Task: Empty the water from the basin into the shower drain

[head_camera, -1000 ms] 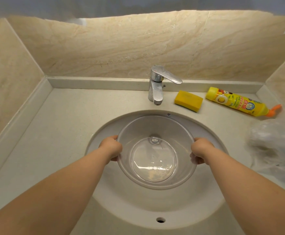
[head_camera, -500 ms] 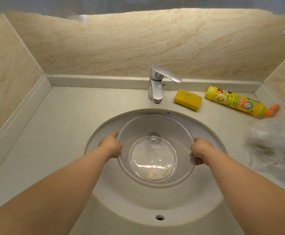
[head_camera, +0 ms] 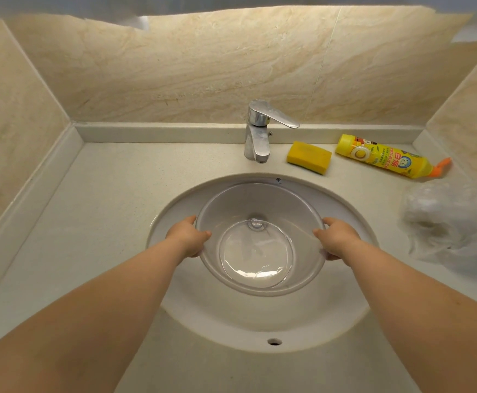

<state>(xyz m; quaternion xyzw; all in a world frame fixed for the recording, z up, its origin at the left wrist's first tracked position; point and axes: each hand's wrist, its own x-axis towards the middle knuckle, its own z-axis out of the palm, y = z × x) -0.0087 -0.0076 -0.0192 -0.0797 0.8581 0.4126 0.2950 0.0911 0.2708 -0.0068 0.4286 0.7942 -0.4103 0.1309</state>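
Countertop sink (head_camera: 260,316) — both hands grip basin (head_camera: 260,205); faucet (head_camera: 257,131), sponge (head_camera: 308,156), maybe bag (head_camera: 452,222) nearby.

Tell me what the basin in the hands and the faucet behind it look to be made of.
Basin: clear, glossy plastic by the look, though glass can't be ruled out; the sink and its drain show straight through the wall. Faucet: polished chrome-look metal, with mirror-like highlights on spout and lever.

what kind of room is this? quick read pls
Most likely a home bathroom vanity: a round sink set into a pale countertop, a chrome faucet behind it, and marble-look tiled walls. Both hands grip a clear basin in the sink.
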